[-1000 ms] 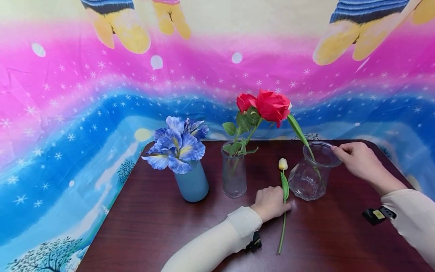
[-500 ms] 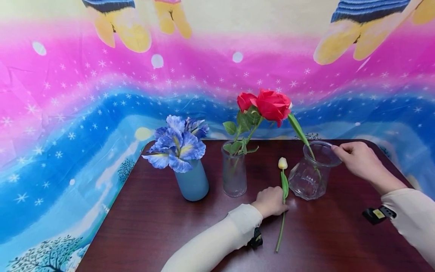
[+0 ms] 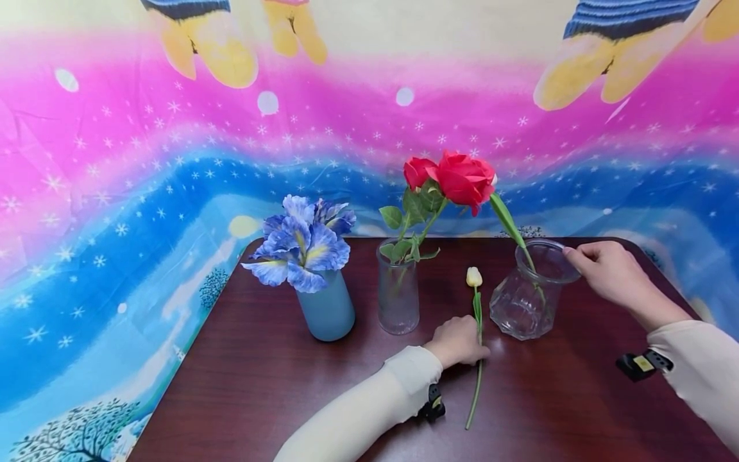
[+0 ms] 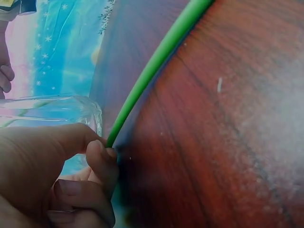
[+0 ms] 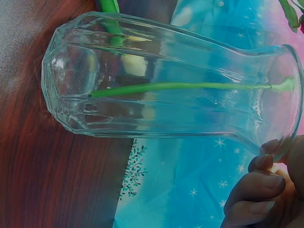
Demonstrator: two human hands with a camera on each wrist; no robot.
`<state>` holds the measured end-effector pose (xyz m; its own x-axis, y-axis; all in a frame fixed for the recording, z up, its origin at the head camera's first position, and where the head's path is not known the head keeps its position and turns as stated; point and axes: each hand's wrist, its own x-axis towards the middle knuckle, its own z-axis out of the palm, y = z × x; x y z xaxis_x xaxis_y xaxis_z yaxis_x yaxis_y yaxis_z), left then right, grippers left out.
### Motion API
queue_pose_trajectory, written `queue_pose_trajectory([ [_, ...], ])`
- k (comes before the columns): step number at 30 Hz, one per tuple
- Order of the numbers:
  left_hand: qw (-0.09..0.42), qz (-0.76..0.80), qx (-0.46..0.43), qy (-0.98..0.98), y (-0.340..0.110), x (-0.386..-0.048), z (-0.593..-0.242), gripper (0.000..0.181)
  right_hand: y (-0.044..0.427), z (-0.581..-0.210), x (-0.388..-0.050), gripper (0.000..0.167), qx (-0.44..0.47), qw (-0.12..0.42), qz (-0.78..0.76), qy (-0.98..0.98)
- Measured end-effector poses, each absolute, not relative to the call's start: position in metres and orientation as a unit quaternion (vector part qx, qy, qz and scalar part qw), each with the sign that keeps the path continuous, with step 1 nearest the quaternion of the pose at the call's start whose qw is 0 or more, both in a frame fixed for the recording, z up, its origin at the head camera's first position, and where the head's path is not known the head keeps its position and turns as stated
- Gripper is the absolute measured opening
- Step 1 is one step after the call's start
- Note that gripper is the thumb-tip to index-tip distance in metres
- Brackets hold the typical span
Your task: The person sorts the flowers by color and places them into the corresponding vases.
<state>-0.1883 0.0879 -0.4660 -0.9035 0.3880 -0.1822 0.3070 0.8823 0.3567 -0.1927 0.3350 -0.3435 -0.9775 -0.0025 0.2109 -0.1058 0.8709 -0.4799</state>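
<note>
My left hand (image 3: 460, 340) pinches the green stem (image 4: 152, 69) of a pale yellow tulip (image 3: 474, 277) between thumb and fingers. The tulip lies along the table, its bloom pointing to the far side. At the right, my right hand (image 3: 614, 273) grips the rim of a clear faceted glass vase (image 3: 522, 314) between thumb and fingers. Inside that vase leans a second stem (image 5: 180, 86), its leaf (image 3: 505, 218) rising to the left; its bloom is mostly hidden behind the red roses (image 3: 464, 179). In the right wrist view the vase stands with its base on the table.
A ribbed glass vase (image 3: 398, 301) holding the red roses stands left of the tulip. Further left is a blue vase (image 3: 328, 311) with blue-violet irises (image 3: 306, 247). The dark wooden table (image 3: 254, 391) ends at a printed backdrop cloth (image 3: 369, 122).
The tulip has shifted slightly left, its bloom and leaf turning a little, with my left hand on its stem. My right hand and the faceted vase have stayed put.
</note>
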Motion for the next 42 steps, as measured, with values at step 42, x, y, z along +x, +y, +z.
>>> queue_pose_trajectory([
  [42,0.022,0.534,0.129,0.835,0.074,-0.192,-0.456,0.023,0.335,-0.343,-0.192,0.054,0.027,0.103,0.256,-0.961],
])
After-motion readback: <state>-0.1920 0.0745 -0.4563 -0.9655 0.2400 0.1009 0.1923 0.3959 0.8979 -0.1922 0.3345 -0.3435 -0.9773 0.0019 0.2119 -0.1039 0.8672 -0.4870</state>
